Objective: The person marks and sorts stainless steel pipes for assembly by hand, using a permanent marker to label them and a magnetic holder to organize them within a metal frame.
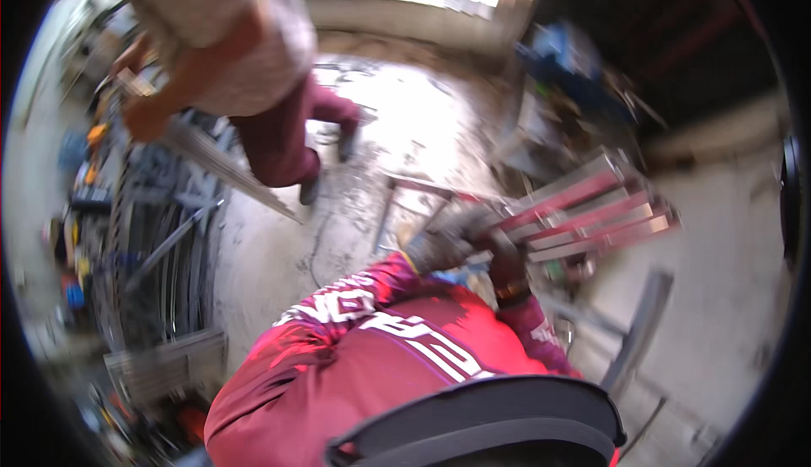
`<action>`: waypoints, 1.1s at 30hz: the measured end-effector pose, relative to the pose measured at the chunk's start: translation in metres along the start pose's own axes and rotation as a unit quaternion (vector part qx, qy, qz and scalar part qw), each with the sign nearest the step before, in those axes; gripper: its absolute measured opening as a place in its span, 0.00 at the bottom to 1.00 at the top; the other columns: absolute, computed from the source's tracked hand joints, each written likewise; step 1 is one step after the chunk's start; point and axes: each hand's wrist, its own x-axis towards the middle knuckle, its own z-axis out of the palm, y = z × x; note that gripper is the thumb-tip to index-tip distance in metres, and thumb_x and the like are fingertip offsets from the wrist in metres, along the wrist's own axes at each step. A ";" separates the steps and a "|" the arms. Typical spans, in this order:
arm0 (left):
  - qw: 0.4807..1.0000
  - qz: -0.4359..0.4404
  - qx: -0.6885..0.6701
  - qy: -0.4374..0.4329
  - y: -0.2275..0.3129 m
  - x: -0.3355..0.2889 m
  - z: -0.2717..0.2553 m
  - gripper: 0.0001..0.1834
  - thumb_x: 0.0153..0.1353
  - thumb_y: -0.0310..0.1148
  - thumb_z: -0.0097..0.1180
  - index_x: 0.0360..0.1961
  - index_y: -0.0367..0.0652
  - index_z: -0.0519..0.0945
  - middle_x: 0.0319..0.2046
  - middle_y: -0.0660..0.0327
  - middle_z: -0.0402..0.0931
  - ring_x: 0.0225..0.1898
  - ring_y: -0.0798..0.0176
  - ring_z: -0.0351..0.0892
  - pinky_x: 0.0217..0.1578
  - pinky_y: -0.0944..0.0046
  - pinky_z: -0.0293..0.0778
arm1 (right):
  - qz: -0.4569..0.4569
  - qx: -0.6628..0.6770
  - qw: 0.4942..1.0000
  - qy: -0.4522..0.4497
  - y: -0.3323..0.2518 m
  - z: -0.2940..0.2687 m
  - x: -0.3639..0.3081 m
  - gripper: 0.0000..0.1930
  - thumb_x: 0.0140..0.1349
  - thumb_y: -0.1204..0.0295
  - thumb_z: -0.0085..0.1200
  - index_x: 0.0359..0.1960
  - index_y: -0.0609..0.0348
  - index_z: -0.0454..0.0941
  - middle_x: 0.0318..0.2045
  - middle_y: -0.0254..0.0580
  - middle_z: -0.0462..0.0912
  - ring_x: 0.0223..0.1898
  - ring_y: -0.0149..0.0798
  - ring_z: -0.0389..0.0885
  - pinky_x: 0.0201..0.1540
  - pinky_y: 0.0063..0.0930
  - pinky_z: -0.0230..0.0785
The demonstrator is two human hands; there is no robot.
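Both my hands are together in front of my chest, in gloves, and motion blurs them. My left hand (pixel 441 245), in a grey glove, is closed around the near end of a bundle of red and silver metal bars (pixel 591 209). Right beside it my right hand (pixel 505 266), in a darker glove, is closed at the same end. The bars spread out to the right, away from my body. How each finger lies is too smeared to see. Behind my hands stands a reddish metal frame with legs (pixel 435 188).
At the upper left another person (pixel 224 53) in maroon trousers carries a long metal bar (pixel 220 163). Racks of metal lengths and tools (pixel 156 239) line the left side. A grey metal piece (pixel 646 323) stands at the right. Cluttered items (pixel 574 70) lie at the far right.
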 end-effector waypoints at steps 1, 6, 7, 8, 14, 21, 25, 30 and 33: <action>0.992 0.038 0.122 -0.020 -0.007 -0.006 0.000 0.29 0.62 0.40 0.65 0.62 0.41 0.74 0.56 0.53 0.76 0.56 0.53 0.76 0.60 0.56 0.70 | 0.245 0.334 0.908 0.058 -0.025 -0.006 0.011 0.11 0.59 0.77 0.46 0.34 0.57 0.83 0.29 0.40 0.85 0.34 0.40 0.85 0.43 0.36 0.73; 0.991 -0.090 0.017 -0.101 0.016 -0.010 0.000 0.33 0.65 0.42 0.60 0.70 0.48 0.66 0.67 0.52 0.66 0.67 0.49 0.66 0.68 0.53 0.60 | 0.197 0.189 0.954 0.123 -0.040 -0.010 0.017 0.10 0.60 0.74 0.52 0.35 0.57 0.87 0.36 0.41 0.87 0.45 0.44 0.83 0.54 0.41 0.70; 0.989 -0.109 -0.005 -0.098 0.013 -0.011 -0.003 0.33 0.66 0.43 0.59 0.70 0.48 0.66 0.67 0.52 0.65 0.67 0.48 0.65 0.68 0.53 0.59 | 0.122 0.065 0.984 0.110 -0.012 0.003 0.007 0.09 0.59 0.75 0.52 0.35 0.57 0.86 0.34 0.41 0.87 0.44 0.45 0.82 0.54 0.42 0.70; 0.986 -0.125 -0.033 -0.106 0.008 -0.008 0.000 0.33 0.66 0.44 0.58 0.70 0.48 0.65 0.67 0.52 0.65 0.66 0.48 0.65 0.68 0.52 0.59 | 0.052 -0.067 0.991 0.106 0.020 0.012 -0.004 0.08 0.59 0.75 0.53 0.34 0.57 0.86 0.32 0.41 0.86 0.42 0.47 0.81 0.53 0.44 0.69; 0.990 -0.089 -0.029 -0.109 -0.012 -0.009 -0.006 0.29 0.70 0.45 0.53 0.69 0.47 0.66 0.66 0.54 0.67 0.66 0.51 0.66 0.69 0.50 0.56 | 0.204 0.294 0.932 0.051 -0.003 0.005 0.025 0.10 0.61 0.72 0.58 0.43 0.60 0.83 0.42 0.44 0.82 0.47 0.44 0.81 0.51 0.40 0.75; 0.994 -0.015 0.093 -0.047 -0.031 -0.022 0.009 0.29 0.67 0.36 0.54 0.70 0.52 0.67 0.70 0.56 0.63 0.69 0.51 0.65 0.70 0.51 0.56 | -0.029 -0.037 0.999 -0.007 -0.018 -0.011 0.034 0.13 0.54 0.74 0.51 0.34 0.45 0.89 0.35 0.37 0.88 0.44 0.42 0.85 0.56 0.40 0.71; 0.982 -0.133 0.070 -0.111 -0.002 -0.017 -0.003 0.28 0.70 0.41 0.53 0.69 0.49 0.67 0.67 0.55 0.66 0.67 0.51 0.66 0.65 0.54 0.63 | 0.071 0.180 0.980 0.046 -0.034 -0.017 0.034 0.09 0.53 0.78 0.55 0.35 0.56 0.84 0.36 0.38 0.86 0.43 0.40 0.83 0.52 0.40 0.72; 0.980 -0.153 -0.019 -0.123 0.000 -0.004 0.003 0.31 0.67 0.47 0.59 0.67 0.45 0.68 0.60 0.49 0.74 0.61 0.49 0.74 0.59 0.56 0.70 | 0.229 0.397 0.880 0.125 -0.052 -0.028 0.034 0.11 0.56 0.79 0.56 0.41 0.64 0.79 0.39 0.38 0.82 0.41 0.33 0.80 0.44 0.33 0.75; 0.975 -0.172 0.055 -0.131 0.013 -0.003 0.009 0.32 0.67 0.45 0.60 0.67 0.43 0.67 0.59 0.50 0.75 0.61 0.53 0.74 0.58 0.56 0.71 | 0.285 0.482 0.812 0.163 -0.059 -0.031 0.027 0.12 0.56 0.80 0.56 0.42 0.64 0.79 0.39 0.37 0.82 0.41 0.33 0.80 0.44 0.32 0.75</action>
